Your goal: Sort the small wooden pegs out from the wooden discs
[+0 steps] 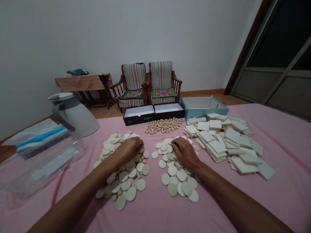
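Toward the near edge of the pink sheet (279,200), my left hand (127,150) lies cupped over a heap of pale discs (123,184); I can't tell if it holds any. They look light and stiff, best pinched by the rim. Pegs (164,125) sit farther off, between the heaps; my right hand (184,152) lies spread on a second heap (177,181), tiles (228,142) just beside it.

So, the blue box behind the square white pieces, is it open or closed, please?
Open: the blue box has no lid on it, and its white inside shows from above.
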{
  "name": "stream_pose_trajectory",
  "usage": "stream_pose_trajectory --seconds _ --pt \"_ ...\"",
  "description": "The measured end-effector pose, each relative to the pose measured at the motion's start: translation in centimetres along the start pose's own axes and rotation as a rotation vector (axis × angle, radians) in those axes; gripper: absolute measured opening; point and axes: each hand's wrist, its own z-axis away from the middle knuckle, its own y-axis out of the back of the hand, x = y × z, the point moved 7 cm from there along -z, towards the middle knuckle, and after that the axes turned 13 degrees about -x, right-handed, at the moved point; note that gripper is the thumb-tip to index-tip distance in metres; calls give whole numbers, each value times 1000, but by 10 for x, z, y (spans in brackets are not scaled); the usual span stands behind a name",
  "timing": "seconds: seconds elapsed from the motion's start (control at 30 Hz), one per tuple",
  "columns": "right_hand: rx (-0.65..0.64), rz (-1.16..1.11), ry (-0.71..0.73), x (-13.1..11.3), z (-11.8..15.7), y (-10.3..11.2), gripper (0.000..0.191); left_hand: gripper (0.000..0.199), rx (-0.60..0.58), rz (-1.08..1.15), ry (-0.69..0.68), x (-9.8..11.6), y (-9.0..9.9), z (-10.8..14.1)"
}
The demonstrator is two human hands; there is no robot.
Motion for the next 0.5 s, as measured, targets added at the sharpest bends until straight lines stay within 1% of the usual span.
stream_pose_trajectory --seconds 0.07,0.13,0.2,0.23,0.3,0.4,0.43,0.5 --pt "0 -1 2 0 0 0 13 21 61 48 23 5 10 -1" --pt "2 -2 5 -1 0 1 13 23 110 180 -12 13 17 -1" --pt "2 2 6 -2 0 1 13 26 143 297 -42 18 20 0" --pt "2 5 4 -2 0 1 13 26 131 302 -45 20 19 -1" --pt "2 12 -2 -2 0 1 12 22 45 180 -25 22 10 -3" --pt "1 15 -1 -1 0 1 12 16 -126 -64 33 22 -12 -6" --pt "1 16 3 -1 0 0 12 15 -156 -114 52 21 -17 -6" --pt "5 18 12 0 0 0 11 11 -178 -157 77 20 -25 -7"
